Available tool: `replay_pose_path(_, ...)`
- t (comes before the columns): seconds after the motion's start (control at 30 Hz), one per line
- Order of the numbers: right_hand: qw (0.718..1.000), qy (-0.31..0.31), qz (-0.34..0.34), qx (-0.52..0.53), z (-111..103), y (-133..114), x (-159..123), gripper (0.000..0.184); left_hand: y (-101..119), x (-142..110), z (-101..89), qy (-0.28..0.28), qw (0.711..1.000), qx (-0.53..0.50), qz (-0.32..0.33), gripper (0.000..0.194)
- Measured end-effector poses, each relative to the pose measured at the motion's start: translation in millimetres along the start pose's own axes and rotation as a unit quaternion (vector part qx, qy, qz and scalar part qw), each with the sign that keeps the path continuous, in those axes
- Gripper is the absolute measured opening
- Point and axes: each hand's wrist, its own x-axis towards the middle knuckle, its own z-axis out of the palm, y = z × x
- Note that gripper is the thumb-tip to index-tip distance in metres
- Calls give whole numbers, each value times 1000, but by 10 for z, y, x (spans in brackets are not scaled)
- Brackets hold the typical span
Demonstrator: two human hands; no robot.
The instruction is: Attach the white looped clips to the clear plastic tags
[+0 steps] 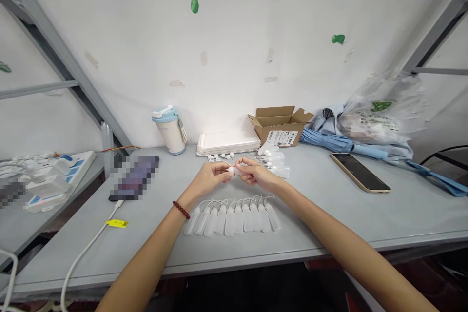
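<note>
My left hand (211, 178), with a dark red bead bracelet on its wrist, pinches a small white cap (231, 169). Right beside it, the fingers of my right hand (256, 174) are closed around a pale piece mostly hidden by them; I cannot make out its kind. Nearer me lies a row of several small translucent squeeze bottles (239, 219) with thin curved tubes at their tops. More translucent bottles (277, 162) lie just behind my right hand. Several loose white caps (219, 157) sit behind my left hand.
Along the wall stand a white-and-blue cup (171, 131), a stack of white flat packets (230, 142) and an open cardboard box (280, 126). A phone (360, 171) and a blue umbrella (325, 140) lie right. A blurred device (135, 178) with a white cable (89, 248) lies left.
</note>
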Motion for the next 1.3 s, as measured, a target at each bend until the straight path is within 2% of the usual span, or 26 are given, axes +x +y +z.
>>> replay_pose_path(0.2, 1000, -6, -8, -11, 21, 12, 10, 29, -84, 42, 17, 3, 997, -11, -80, 53)
replay_pose_path(0.4, 1000, -14, -10, -11, 39, 37, 11, 28, -81, 46, 29, 4, 997, 4, -80, 51)
replay_pose_path(0.53, 996, 28, -53, -69, 39, 49, 32, 27, -87, 63, 37, 35, 994, -31, -94, 46)
replay_pose_path(0.6, 981, 76, -100, -151, 30, 65, 47, 26, -97, 73, 42, 61, 990, -58, -116, 46)
replay_pose_path(0.7, 935, 139, -167, -282, 13, 95, 68, 23, -104, 80, 48, 83, 983, -84, -138, 47)
replay_pose_path(0.8, 909, 166, -184, -334, 8, 112, 80, 21, -107, 78, 52, 81, 982, -98, -140, 48)
replay_pose_path(0.87, 912, 172, -173, -331, 8, 111, 83, 23, -109, 73, 54, 80, 982, -104, -133, 49)
replay_pose_path(1.03, 947, 152, -146, -243, -14, 88, 88, 24, -69, 54, 52, 67, 992, -71, -83, 42)
replay_pose_path(1.13, 953, 150, -142, -224, -44, 70, 87, 24, -34, 51, 49, 77, 994, -49, -62, 38)
replay_pose_path(1.23, 948, 154, -140, -242, -74, 56, 79, 25, -22, 55, 48, 102, 989, -70, -75, 42)
replay_pose_path(1.3, 947, 153, -147, -241, -85, 53, 76, 25, -29, 56, 49, 91, 986, -100, -100, 46)
